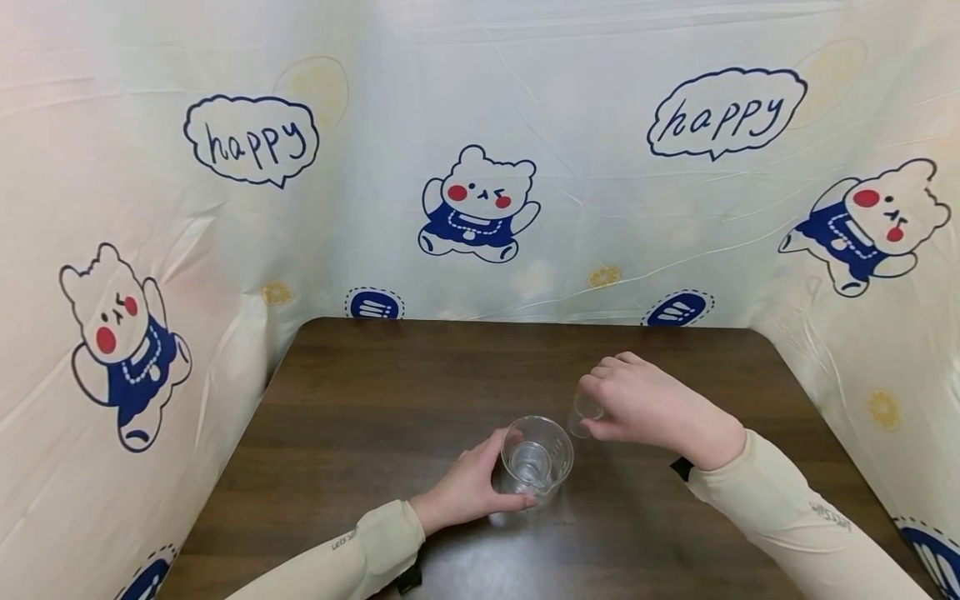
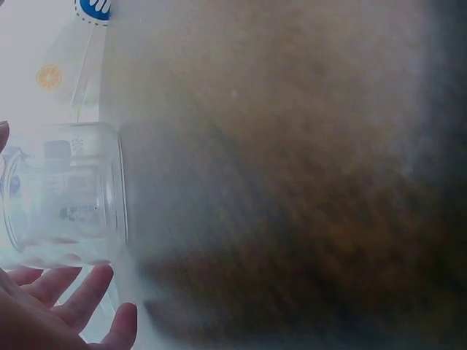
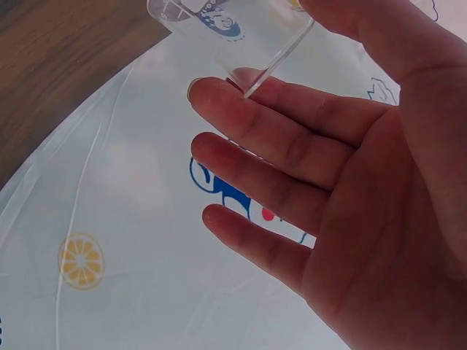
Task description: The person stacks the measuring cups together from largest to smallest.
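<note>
A clear glass beaker point(image 1: 555, 454) stands on the brown table, right of centre in the head view. My left hand point(image 1: 472, 483) grips its side, with the thumb at the front and fingers along the far left. A smaller round outline shows inside; I cannot tell whether it is a nested vessel or the beaker's bottom. In the left wrist view the beaker point(image 2: 69, 193) lies sideways beside my fingers point(image 2: 87, 299). Just right of it, my right hand point(image 1: 637, 400) pinches a small clear vessel point(image 1: 585, 408), seen in the right wrist view as a clear-walled vessel point(image 3: 255, 36) between thumb and fingers.
The dark wooden table point(image 1: 375, 400) has rounded far corners. A pale printed curtain point(image 1: 585, 208) with bears and "happy" bubbles encloses its back and both sides. The room on the table lies mostly left of and behind the beaker.
</note>
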`<move>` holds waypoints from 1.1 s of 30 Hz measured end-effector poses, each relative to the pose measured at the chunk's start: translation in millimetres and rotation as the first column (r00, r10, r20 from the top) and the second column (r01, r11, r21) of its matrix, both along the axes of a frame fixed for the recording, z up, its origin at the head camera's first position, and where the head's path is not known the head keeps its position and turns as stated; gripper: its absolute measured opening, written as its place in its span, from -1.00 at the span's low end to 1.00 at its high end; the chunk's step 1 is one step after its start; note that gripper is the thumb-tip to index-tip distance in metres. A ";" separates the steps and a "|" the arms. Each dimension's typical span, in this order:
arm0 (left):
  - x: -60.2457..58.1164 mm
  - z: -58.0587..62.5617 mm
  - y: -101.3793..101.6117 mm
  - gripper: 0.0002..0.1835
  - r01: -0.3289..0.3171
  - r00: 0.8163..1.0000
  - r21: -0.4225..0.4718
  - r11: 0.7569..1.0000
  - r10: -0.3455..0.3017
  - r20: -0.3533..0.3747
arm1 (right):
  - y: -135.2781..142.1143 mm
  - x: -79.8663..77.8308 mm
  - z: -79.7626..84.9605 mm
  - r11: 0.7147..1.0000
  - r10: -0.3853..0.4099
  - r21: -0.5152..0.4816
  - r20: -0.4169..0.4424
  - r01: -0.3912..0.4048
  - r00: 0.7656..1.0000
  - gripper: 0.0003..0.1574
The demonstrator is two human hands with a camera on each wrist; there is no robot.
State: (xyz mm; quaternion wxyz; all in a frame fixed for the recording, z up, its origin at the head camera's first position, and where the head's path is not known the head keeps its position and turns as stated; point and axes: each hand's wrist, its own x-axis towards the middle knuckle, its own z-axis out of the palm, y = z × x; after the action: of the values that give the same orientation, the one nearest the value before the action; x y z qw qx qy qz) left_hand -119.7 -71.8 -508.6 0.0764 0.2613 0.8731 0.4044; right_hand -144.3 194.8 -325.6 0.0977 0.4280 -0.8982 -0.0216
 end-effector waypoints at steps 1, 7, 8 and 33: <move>0.0 0.2 0.2 -0.03 -0.001 1.000 -0.001 1.000 0.001 -0.004 | -1.3 -0.1 -0.2 1.000 0.002 -0.001 0.002 -0.002 1.000 -0.68; 0.3 0.4 0.9 -0.04 -0.001 1.000 -0.009 1.000 0.001 -0.021 | -10.0 -0.4 -0.8 1.000 0.025 -0.005 0.011 -0.025 1.000 -0.69; 0.4 0.2 0.9 -0.04 0.001 1.000 -0.007 1.000 -0.001 -0.018 | -11.2 -0.4 -1.2 1.000 0.027 -0.003 0.013 -0.027 1.000 -0.69; -0.7 -2.2 -1.3 -0.04 0.006 1.000 -0.009 1.000 -0.006 0.012 | -34.0 3.3 -9.3 0.996 0.086 0.023 0.016 -0.086 0.996 -0.68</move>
State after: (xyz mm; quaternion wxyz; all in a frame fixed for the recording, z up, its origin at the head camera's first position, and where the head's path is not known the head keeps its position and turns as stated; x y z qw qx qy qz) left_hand -120.4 -73.2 -510.8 0.0841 0.2610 0.8737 0.4019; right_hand -140.9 160.9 -334.9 0.0868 0.4675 -0.8794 -0.0246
